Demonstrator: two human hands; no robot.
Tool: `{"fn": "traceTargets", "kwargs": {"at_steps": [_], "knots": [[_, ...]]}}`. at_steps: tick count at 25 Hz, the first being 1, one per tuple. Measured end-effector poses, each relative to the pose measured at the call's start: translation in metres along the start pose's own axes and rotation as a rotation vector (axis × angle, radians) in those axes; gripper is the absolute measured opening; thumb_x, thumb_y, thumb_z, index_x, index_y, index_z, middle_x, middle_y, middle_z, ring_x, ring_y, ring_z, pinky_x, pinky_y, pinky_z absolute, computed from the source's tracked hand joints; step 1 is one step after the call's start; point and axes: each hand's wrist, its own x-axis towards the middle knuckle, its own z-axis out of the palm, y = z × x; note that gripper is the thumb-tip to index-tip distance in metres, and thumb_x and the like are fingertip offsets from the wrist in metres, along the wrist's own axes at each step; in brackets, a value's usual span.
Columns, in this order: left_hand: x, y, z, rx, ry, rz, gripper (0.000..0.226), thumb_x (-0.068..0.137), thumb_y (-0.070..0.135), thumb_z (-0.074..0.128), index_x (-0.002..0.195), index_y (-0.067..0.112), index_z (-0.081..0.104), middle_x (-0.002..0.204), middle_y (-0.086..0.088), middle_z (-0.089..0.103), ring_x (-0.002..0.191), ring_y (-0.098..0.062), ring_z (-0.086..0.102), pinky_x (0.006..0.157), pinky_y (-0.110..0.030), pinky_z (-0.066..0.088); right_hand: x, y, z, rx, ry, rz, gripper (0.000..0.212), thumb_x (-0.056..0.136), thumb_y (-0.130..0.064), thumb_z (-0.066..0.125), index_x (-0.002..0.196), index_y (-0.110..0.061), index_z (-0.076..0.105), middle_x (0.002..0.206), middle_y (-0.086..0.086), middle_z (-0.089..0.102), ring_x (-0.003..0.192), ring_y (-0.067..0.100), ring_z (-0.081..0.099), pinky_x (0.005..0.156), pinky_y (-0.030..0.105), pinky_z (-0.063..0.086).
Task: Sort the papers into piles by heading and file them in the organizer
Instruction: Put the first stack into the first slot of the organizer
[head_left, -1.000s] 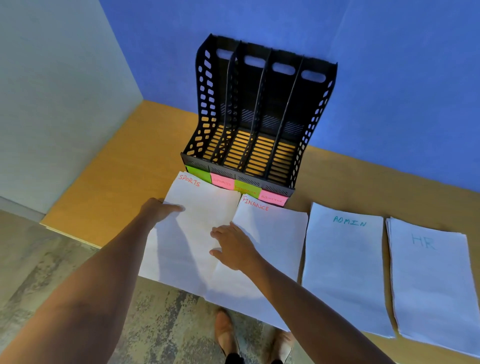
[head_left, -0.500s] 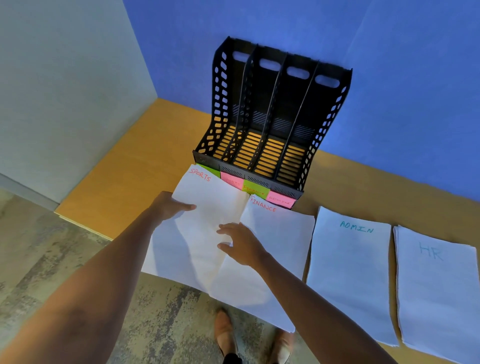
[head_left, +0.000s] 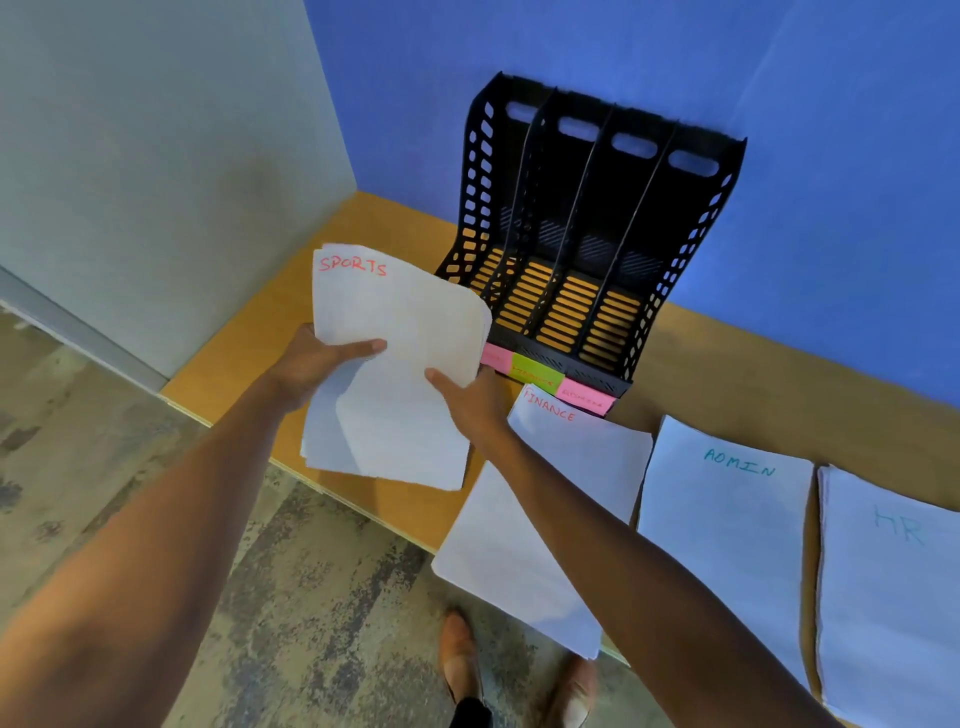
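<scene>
Four piles are seen, each headed in handwriting. The SPORTS pile (head_left: 400, 364) is held off the desk (head_left: 249, 364) by both hands and tilted, its heading uppermost and its lower edge hanging over the desk's front edge. The left hand (head_left: 306, 364) is closed on the pile's left edge, with the thumb laid across the top sheet and the fingers hidden behind the paper. The right hand (head_left: 467, 402) is closed on the pile's right edge, the thumb on top and the fingers underneath. The sheets are slightly fanned at the upper right corner. The FINANCE pile (head_left: 566, 499) is left lying flat on the desk just right of the held pile, partly crossed by the right forearm, with its near end overhanging the desk edge. The ADMIN pile (head_left: 727, 545) is laid beside it to the right, and the HR pile (head_left: 893, 597) is laid furthest right, cut by the frame edge. The black organizer (head_left: 597, 234) is stood at the back of the desk against the blue wall (head_left: 831, 130), with four upright slots, all seen empty. Pink and green labels (head_left: 537, 371) are stuck along its front lip; their writing is too small to be read, and the leftmost is covered by the held pile. Two shoes (head_left: 514, 670) are seen on the floor below.
</scene>
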Motion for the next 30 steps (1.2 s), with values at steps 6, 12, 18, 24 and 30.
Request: {"fn": "traceTargets", "kwargs": {"at_steps": [6, 12, 18, 24, 30], "knots": [[-0.011, -0.006, 0.029, -0.144, 0.189, 0.202, 0.055, 0.069, 0.032, 0.089, 0.118, 0.033, 0.064, 0.114, 0.013, 0.073, 0.103, -0.004, 0.069, 0.074, -0.020, 0.059, -0.001, -0.007, -0.001, 0.015, 0.111, -0.291, 0.028, 0.087, -0.050, 0.066, 0.096, -0.024, 0.062, 0.090, 0.013, 0.067, 0.082, 0.036, 0.064, 0.068, 0.052, 0.056], [-0.022, -0.049, 0.047, -0.078, 0.207, 0.137, 0.058, 0.079, 0.020, 0.082, 0.131, 0.024, 0.057, 0.121, 0.009, 0.068, 0.109, -0.004, 0.065, 0.087, -0.028, 0.056, -0.001, 0.027, -0.018, -0.064, 0.018, -0.256, 0.020, 0.094, -0.011, 0.065, 0.109, -0.020, 0.074, 0.091, -0.025, 0.067, 0.087, -0.009, 0.064, 0.073, 0.018, 0.051], [-0.013, -0.029, 0.030, -0.025, 0.117, 0.118, 0.045, 0.077, 0.025, 0.084, 0.113, 0.042, 0.062, 0.116, 0.017, 0.070, 0.107, -0.006, 0.066, 0.084, -0.029, 0.054, 0.007, 0.007, -0.025, -0.246, 0.025, -0.029, 0.063, 0.088, -0.059, 0.063, 0.106, 0.002, 0.059, 0.103, 0.024, 0.062, 0.095, 0.037, 0.064, 0.078, 0.057, 0.056], [-0.009, -0.004, 0.009, 0.037, -0.131, 0.008, 0.051, 0.077, 0.030, 0.080, 0.125, 0.028, 0.064, 0.123, 0.006, 0.070, 0.111, -0.017, 0.068, 0.091, -0.045, 0.053, 0.013, -0.010, -0.038, -0.181, -0.087, -0.045, 0.036, 0.090, -0.049, 0.066, 0.097, -0.013, 0.063, 0.100, 0.017, 0.072, 0.085, 0.028, 0.071, 0.076, 0.051, 0.060], [-0.003, 0.044, 0.027, 0.175, -0.057, 0.196, 0.021, 0.085, 0.037, 0.076, 0.105, 0.040, 0.071, 0.109, 0.019, 0.074, 0.096, -0.002, 0.072, 0.075, -0.024, 0.059, 0.018, -0.021, -0.065, -0.106, 0.095, -0.325, 0.024, 0.102, -0.029, 0.053, 0.097, -0.011, 0.068, 0.081, -0.001, 0.070, 0.075, -0.002, 0.064, 0.065, 0.018, 0.053]]}}
